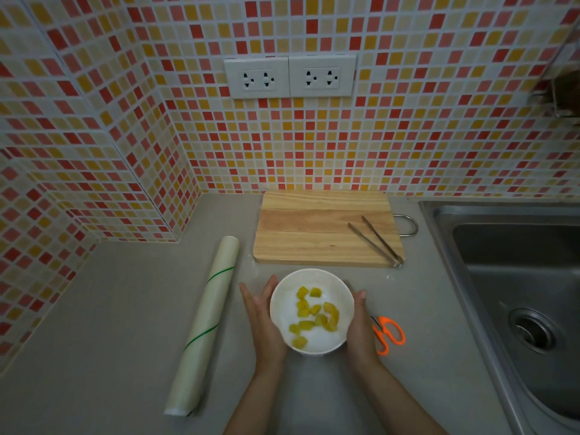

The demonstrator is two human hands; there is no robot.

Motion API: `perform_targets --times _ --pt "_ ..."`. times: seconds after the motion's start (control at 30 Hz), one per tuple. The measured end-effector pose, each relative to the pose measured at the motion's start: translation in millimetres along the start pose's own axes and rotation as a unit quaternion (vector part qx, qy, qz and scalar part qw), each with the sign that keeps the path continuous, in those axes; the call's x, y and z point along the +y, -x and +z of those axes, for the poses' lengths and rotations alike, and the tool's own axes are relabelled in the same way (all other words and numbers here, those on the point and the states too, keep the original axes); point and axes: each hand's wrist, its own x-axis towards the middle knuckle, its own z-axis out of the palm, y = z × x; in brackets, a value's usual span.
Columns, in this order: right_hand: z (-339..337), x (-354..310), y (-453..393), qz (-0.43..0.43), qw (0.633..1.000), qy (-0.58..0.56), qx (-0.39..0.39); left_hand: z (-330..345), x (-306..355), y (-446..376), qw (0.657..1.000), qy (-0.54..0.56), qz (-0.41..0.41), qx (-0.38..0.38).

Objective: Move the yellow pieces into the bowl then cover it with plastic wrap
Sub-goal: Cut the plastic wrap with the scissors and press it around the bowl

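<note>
Two bare forearms reached up from the bottom edge over a grey counter [110, 309]. The left hand [262, 321] and right hand [361, 324] were flat and open, fingers together, pressed against opposite sides of a white bowl [282, 306] — cupping it rather than gripping anything else. Inside the bowl lay the yellow pieces [315, 315], a loose scatter of chunks. Whether a sheet of wrap already covered the bowl could not be told; the rim looked bare.

Just right of the right hand lay orange scissors [389, 332]. Left of the bowl, near but apart, lay the roll of plastic wrap [205, 318], pointing away from the viewer. Further back sat a wooden board [314, 227] with nothing yellow left on it — only metal tongs [376, 241] resting at its right end. A steel sink [508, 277] filled the right side, and a tiled wall with two sockets [290, 77] rose behind.

Judging by this, the moving was done; the covering appeared still to do.
</note>
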Motion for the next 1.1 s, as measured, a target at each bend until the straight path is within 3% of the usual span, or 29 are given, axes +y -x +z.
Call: perform_targets --times 0.1,0.57,0.8,0.93,1.1 --pt "-6 3 -2 0.006 1.000 -0.007 -0.006 -9 -2 -10 0.991 0.107 -0.080 0.000" --pt "5 3 1 -0.049 0.998 -0.023 0.033 11 -18 4 0.987 0.070 -0.123 0.074" --pt "2 0 0 -0.096 0.993 0.032 0.056 -9 -18 -12 0.986 0.098 -0.133 -0.031" --pt "1 -3 5 -0.122 0.987 0.010 0.107 -13 -3 -35 0.991 0.092 -0.097 -0.033" --pt "11 9 28 -0.154 0.978 0.030 0.140 -7 4 -50 0.987 0.053 -0.077 -0.127"
